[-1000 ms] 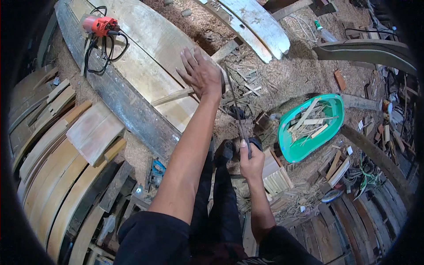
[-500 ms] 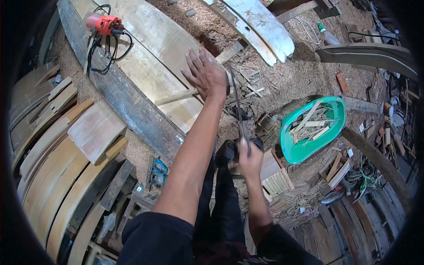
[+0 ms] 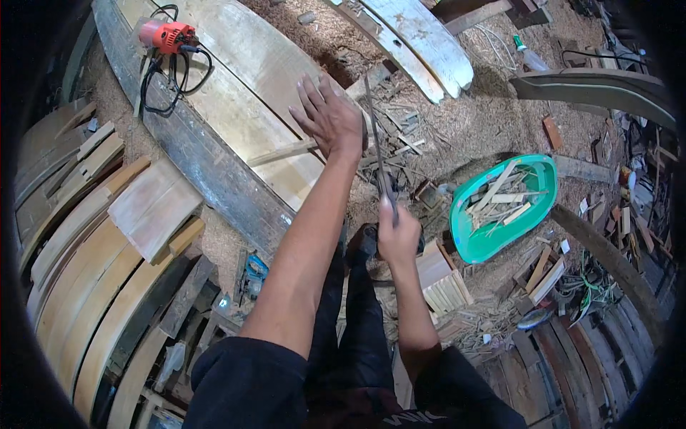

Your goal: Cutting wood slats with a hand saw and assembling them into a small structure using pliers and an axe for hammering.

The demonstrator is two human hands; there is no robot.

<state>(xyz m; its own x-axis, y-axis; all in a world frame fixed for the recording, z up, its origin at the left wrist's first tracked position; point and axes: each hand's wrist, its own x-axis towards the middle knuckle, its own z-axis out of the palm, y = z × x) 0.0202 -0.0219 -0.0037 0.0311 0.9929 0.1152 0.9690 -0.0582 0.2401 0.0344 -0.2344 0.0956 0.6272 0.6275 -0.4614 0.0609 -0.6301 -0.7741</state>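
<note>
My left hand (image 3: pixel 333 123) lies flat with its fingers stretched out over the end of a narrow wooden strip (image 3: pixel 280 154), which rests across the wide pale planks (image 3: pixel 250 53). In my right hand (image 3: pixel 399 234) is a handsaw (image 3: pixel 379 146), its long thin blade seen nearly edge-on and pointing away from me. The blade runs close beside the right edge of my left hand. Whether its teeth touch the wood is hidden from this angle.
An orange power tool (image 3: pixel 171 37) with a black cord sits on the planks. At right stands a green tub (image 3: pixel 473 247) holding wood scraps. A blue power tool (image 3: pixel 254 275) lies by curved boards (image 3: pixel 93 307) at left. Sawdust and offcuts cover the ground.
My right hand has moved forward and slightly left, carrying the saw blade farther past my left hand. The left hand stays nearly in place.
</note>
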